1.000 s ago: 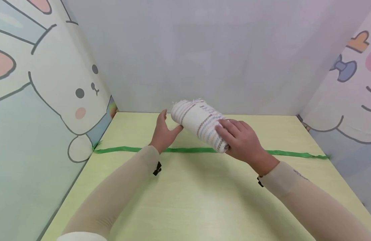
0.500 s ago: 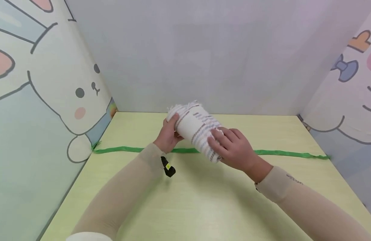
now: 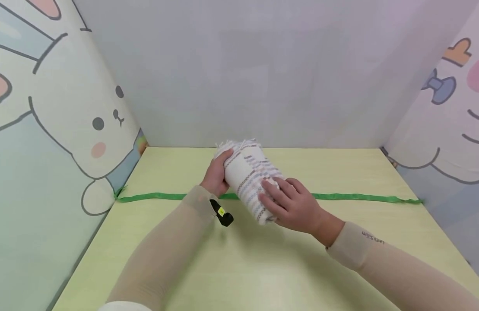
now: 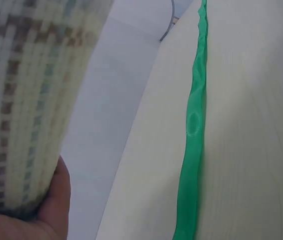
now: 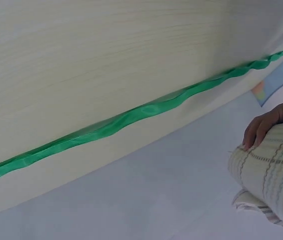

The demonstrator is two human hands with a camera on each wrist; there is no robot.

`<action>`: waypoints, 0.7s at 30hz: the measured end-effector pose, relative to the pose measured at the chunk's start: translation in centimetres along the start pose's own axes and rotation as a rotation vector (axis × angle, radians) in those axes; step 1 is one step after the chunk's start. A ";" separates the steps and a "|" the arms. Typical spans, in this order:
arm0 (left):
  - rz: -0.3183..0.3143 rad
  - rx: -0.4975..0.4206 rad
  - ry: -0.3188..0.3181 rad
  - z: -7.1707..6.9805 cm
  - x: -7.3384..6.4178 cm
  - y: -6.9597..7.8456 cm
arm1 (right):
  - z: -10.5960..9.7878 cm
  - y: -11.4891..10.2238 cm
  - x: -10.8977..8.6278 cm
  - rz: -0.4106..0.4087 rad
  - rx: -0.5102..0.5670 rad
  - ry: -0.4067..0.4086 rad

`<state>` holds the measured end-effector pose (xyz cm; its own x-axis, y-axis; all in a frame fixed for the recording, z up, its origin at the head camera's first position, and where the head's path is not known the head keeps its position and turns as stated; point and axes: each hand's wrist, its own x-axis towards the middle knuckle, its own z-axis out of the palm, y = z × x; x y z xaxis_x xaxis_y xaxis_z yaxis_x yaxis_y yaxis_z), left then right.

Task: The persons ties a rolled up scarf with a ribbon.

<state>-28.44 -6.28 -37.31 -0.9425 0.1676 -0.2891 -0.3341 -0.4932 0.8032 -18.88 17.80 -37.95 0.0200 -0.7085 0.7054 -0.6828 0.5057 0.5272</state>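
Note:
A rolled, fringed cloth (image 3: 245, 172), white with brown and bluish stripes and looking like a towel, is held tilted above the table. My left hand (image 3: 216, 175) grips its far left end, thumb on top. At the near right end my right hand (image 3: 295, 207) holds the roll, its fingers over the upper side; the thumb is hidden. In the left wrist view the cloth (image 4: 26, 100) fills the left side, with part of the left hand (image 4: 56, 200) below. The right wrist view has the cloth (image 5: 276, 165) at its right edge, a loose flap hanging, and the left hand's fingers (image 5: 261, 127) over its end.
A green ribbon (image 3: 352, 197) runs across the pale wooden table (image 3: 262, 276) beneath the hands. A plain grey wall (image 3: 262, 77) stands behind, and side walls with cartoon drawings (image 3: 80, 116) close in the table. A black wrist camera (image 3: 223, 216) sits under the left cuff.
My left hand has moved from beside the roll to grip its far end. The roll and my right hand have come down, nearer and slightly left.

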 end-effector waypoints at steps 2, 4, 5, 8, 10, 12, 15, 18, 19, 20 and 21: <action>-0.017 0.011 -0.008 -0.1 0.1 -0.2 | -0.1 0.1 -0.3 -0.008 0.017 0.001; -0.030 0.015 -0.019 -0.1 0.1 -0.3 | -0.2 0.3 -0.4 -0.022 0.033 0.005; -0.039 0.020 -0.020 -0.1 0.2 -0.4 | -0.3 0.4 -0.5 -0.032 0.040 0.008; -0.069 0.040 -0.027 -0.1 0.3 -0.5 | -0.6 0.9 -0.7 -0.067 0.053 0.010; -0.086 0.058 -0.034 -0.2 0.5 -0.5 | -0.8 1.2 -0.8 -0.099 0.064 0.002; -0.103 0.073 -0.046 -0.3 0.7 -0.5 | -0.9 1.4 -0.9 -0.137 0.095 -0.017; -0.138 0.109 -0.064 -0.4 0.9 -0.5 | -0.9 1.6 -0.7 -0.207 0.161 -0.052; -0.171 0.167 -0.088 -0.3 0.9 -0.5 | -1.0 1.3 -0.3 -0.261 0.225 -0.071; -0.173 0.185 -0.103 -0.3 0.9 -0.5 | -1.0 1.1 -0.2 -0.270 0.244 -0.072; -0.170 0.204 -0.118 -0.2 0.9 -0.5 | -1.0 0.9 0.0 -0.274 0.265 -0.072; -0.162 0.223 -0.138 -0.2 0.9 -0.4 | -1.0 0.7 0.1 -0.276 0.282 -0.072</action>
<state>-29.14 -6.05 -38.00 -0.8637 0.3510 -0.3618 -0.4595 -0.2533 0.8513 -18.66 18.59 -37.09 0.1868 -0.8364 0.5152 -0.8329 0.1433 0.5346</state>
